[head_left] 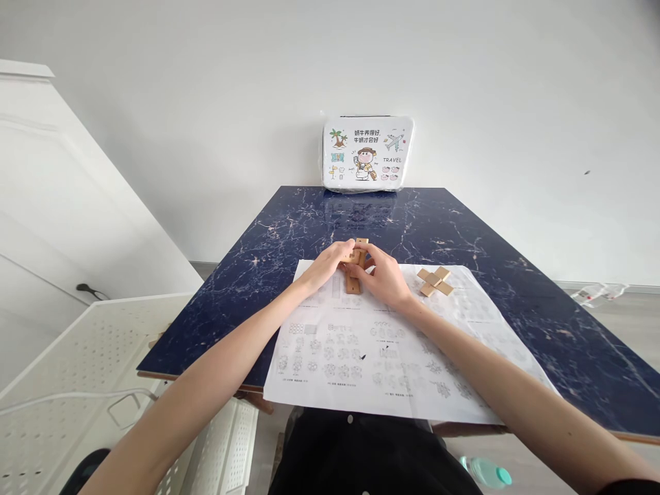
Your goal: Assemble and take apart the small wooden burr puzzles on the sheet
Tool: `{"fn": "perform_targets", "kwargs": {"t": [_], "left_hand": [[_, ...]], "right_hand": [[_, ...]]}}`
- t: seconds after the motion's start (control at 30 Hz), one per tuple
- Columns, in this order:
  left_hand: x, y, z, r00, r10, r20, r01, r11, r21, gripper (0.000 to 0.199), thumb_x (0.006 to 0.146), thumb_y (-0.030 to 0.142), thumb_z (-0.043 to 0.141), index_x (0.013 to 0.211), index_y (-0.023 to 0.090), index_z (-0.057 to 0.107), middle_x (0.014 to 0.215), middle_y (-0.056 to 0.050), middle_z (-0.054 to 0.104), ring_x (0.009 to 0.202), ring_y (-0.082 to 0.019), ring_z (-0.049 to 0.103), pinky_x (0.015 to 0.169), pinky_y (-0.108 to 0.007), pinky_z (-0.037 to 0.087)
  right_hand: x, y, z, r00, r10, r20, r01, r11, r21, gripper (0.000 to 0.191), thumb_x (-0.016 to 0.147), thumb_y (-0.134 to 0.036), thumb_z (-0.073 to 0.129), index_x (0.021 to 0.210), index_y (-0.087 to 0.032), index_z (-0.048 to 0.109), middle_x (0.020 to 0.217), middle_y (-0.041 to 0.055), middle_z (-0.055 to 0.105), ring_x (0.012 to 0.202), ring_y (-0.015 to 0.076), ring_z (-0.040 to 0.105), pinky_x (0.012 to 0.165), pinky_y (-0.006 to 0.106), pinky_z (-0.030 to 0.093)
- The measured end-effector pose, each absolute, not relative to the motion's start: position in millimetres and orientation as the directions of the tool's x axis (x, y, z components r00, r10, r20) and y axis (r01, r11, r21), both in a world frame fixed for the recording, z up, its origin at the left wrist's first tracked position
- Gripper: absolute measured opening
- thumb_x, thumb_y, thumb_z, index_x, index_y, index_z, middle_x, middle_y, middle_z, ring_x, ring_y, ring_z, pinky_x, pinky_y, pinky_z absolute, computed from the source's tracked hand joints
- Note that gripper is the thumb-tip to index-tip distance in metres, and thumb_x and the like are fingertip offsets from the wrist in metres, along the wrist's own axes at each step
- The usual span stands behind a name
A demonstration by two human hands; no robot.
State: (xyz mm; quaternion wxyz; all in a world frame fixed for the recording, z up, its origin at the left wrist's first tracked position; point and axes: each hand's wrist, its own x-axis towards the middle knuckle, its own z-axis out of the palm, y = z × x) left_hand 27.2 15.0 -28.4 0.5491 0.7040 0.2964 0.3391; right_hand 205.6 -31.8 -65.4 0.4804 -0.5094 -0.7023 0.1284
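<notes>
A small wooden interlocking puzzle [355, 267] stands on a large printed instruction sheet [381, 357] on the dark blue marble table [515, 227]. My left hand [324, 265] grips the puzzle from the left and my right hand [384, 275] holds it from the right, fingers wrapped over the pieces. A second wooden puzzle, a flat cross shape [436, 281], lies on the sheet just to the right of my right hand, untouched.
A white box with cartoon travel pictures [367, 152] leans against the wall at the table's far edge. A white perforated cart [77, 371] stands at my left. A plastic bottle [487, 473] lies on the floor below.
</notes>
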Motion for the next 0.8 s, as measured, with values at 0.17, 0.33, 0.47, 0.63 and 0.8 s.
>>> {"fn": "perform_targets", "kwargs": {"t": [0.17,0.33,0.47,0.63,0.8], "left_hand": [[27.2,16.0,-27.8,0.559,0.817,0.144,0.086,-0.23,0.969,0.058,0.101,0.069,0.052,0.13,0.023,0.072,0.124,-0.013,0.074,0.122,-0.035,0.064,0.103,-0.048,0.048],[28.5,18.6,-30.8,0.536,0.829,0.159,0.1,-0.25,0.963,0.054,0.1,0.065,0.053,0.125,0.021,0.073,0.126,-0.013,0.073,0.124,-0.035,0.063,0.104,-0.048,0.047],[29.4,20.3,-31.8,0.514,0.838,0.183,0.135,-0.289,0.948,0.049,0.1,0.062,0.054,0.12,0.021,0.073,0.134,-0.013,0.069,0.127,-0.035,0.061,0.106,-0.047,0.046],[31.6,18.1,-29.6,0.492,0.847,0.204,0.141,-0.309,0.941,0.049,0.099,0.06,0.054,0.12,0.018,0.069,0.133,-0.014,0.068,0.126,-0.034,0.061,0.106,-0.046,0.046],[32.3,17.6,-30.3,0.481,0.854,0.199,0.166,-0.312,0.936,0.046,0.1,0.06,0.052,0.119,0.021,0.067,0.133,-0.012,0.067,0.127,-0.033,0.06,0.107,-0.045,0.046]], "right_hand": [[205.7,-33.1,-62.9,-0.03,0.836,0.547,0.584,0.459,-0.669,0.041,0.095,-0.034,0.063,0.136,-0.027,0.066,0.124,0.0111,0.074,0.086,0.024,0.072,0.074,0.039,0.06],[207.0,-32.4,-61.9,-0.037,0.839,0.544,0.585,0.459,-0.669,0.039,0.094,-0.03,0.066,0.133,-0.028,0.066,0.123,0.0085,0.074,0.08,0.0215,0.071,0.076,0.039,0.06],[206.5,-31.2,-61.8,-0.016,0.84,0.542,0.6,0.441,-0.667,0.037,0.093,-0.029,0.066,0.13,-0.028,0.067,0.121,0.0075,0.075,0.079,0.0217,0.071,0.079,0.041,0.061],[204.0,-30.9,-60.9,0.025,0.854,0.52,0.607,0.401,-0.686,0.038,0.092,-0.03,0.066,0.13,-0.03,0.068,0.119,0.0061,0.078,0.077,0.0224,0.072,0.076,0.043,0.06],[202.2,-31.7,-57.9,0.063,0.876,0.479,0.615,0.344,-0.71,0.037,0.091,-0.029,0.068,0.128,-0.03,0.069,0.115,0.0047,0.079,0.074,0.0221,0.072,0.074,0.042,0.059]]}}
